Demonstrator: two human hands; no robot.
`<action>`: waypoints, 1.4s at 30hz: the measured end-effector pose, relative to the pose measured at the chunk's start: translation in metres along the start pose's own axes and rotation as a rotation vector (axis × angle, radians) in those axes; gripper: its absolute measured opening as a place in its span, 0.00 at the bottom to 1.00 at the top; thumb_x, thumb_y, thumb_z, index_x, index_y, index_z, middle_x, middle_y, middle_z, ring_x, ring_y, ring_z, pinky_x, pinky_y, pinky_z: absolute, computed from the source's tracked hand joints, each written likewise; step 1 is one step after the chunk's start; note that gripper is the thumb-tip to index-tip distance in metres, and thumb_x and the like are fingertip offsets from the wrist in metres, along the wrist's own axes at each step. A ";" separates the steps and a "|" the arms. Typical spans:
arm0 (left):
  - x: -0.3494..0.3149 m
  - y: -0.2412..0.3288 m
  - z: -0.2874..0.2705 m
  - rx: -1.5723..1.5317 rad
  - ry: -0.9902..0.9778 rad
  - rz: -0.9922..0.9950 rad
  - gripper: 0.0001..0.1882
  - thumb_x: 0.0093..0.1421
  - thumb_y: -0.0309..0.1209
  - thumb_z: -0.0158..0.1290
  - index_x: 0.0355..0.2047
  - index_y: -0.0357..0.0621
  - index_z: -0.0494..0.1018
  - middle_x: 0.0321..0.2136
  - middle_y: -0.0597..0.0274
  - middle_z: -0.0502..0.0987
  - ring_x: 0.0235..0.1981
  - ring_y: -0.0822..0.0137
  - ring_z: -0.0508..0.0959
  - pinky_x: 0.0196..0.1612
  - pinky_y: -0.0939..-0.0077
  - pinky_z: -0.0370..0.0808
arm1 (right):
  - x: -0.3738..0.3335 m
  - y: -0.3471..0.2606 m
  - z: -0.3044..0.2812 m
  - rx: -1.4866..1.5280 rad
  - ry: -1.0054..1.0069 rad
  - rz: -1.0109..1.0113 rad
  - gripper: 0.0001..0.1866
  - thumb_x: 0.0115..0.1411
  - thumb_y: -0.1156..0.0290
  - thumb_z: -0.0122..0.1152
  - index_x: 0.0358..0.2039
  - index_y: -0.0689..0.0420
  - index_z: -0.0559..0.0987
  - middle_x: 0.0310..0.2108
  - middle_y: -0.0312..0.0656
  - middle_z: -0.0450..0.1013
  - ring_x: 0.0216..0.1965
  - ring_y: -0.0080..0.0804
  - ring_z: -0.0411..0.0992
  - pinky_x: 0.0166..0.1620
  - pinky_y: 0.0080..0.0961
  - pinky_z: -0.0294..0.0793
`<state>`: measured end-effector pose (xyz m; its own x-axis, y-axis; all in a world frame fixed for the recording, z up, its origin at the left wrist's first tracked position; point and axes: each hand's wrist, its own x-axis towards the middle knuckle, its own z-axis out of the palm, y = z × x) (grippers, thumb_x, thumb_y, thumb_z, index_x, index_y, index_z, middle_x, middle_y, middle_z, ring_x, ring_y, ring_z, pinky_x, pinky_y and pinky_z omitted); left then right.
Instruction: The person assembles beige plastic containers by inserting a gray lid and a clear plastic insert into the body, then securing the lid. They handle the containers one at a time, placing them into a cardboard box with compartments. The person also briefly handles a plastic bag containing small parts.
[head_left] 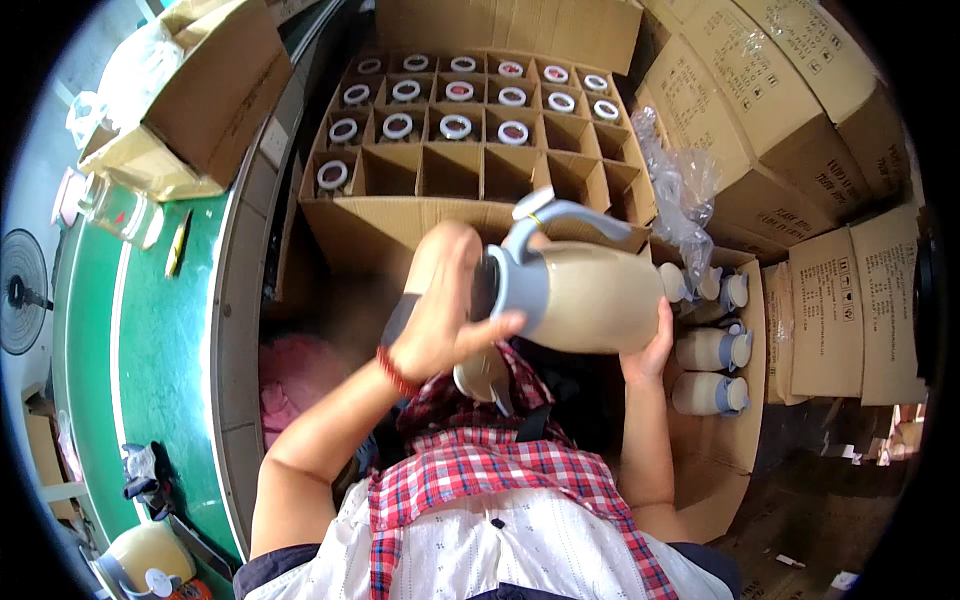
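Note:
A beige vacuum jug (600,298) with a blue-grey collar and handle lies sideways between my hands, in front of my chest. My left hand (440,300) grips the collar end, thumb on the blue-grey ring and fingers over the dark mouth; they are slightly blurred. Round the base end, my right hand (648,345) is closed on the body, some of its fingers hidden behind. The jug's handle points away from me, with a white round lid piece (533,203) beside it. Below, near my lap, another beige and blue-grey piece (482,380) shows in part.
Ahead stands a divided carton (400,215) with several white-ringed tops in its cells. At right, an open carton (715,445) holds several beige jugs; crumpled clear plastic (680,190) hangs nearby. Stacked cartons (700,110) rise beyond. A green table (185,345) runs along the left.

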<state>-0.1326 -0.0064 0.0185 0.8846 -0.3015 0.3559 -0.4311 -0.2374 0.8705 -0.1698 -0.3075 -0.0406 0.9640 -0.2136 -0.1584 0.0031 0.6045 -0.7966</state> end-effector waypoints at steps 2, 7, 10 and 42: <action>-0.032 -0.009 -0.002 0.306 -0.160 -0.052 0.40 0.49 0.35 0.66 0.58 0.36 0.60 0.50 0.41 0.70 0.51 0.47 0.73 0.53 0.63 0.71 | 0.002 -0.003 -0.011 0.127 0.067 0.022 0.28 0.69 0.50 0.40 0.60 0.56 0.68 0.58 0.39 0.67 0.59 0.37 0.65 0.61 0.36 0.63; -0.058 -0.019 0.017 0.603 -0.526 0.323 0.23 0.49 0.41 0.61 0.40 0.38 0.75 0.49 0.47 0.73 0.49 0.50 0.75 0.52 0.62 0.73 | 0.016 0.001 -0.036 0.175 0.137 0.076 0.28 0.68 0.48 0.42 0.58 0.55 0.70 0.56 0.38 0.70 0.56 0.35 0.68 0.58 0.36 0.66; -0.052 -0.047 0.034 0.624 -0.773 0.197 0.25 0.47 0.45 0.62 0.38 0.37 0.76 0.48 0.47 0.72 0.48 0.49 0.73 0.51 0.61 0.72 | 0.020 -0.002 -0.033 0.162 0.078 0.102 0.27 0.68 0.48 0.43 0.57 0.54 0.72 0.55 0.37 0.71 0.56 0.35 0.68 0.58 0.36 0.66; 0.058 0.055 -0.052 -0.355 -0.069 -0.302 0.30 0.71 0.49 0.36 0.52 0.31 0.69 0.42 0.47 0.75 0.45 0.63 0.74 0.51 0.71 0.69 | 0.027 -0.060 0.018 -0.131 -0.432 -0.838 0.37 0.63 0.44 0.41 0.61 0.63 0.66 0.59 0.47 0.66 0.60 0.43 0.65 0.60 0.42 0.63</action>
<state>-0.0960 0.0113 0.1044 0.9421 -0.3307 0.0562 -0.0586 0.0029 0.9983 -0.1388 -0.3356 0.0136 0.6769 -0.2202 0.7024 0.7331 0.2870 -0.6166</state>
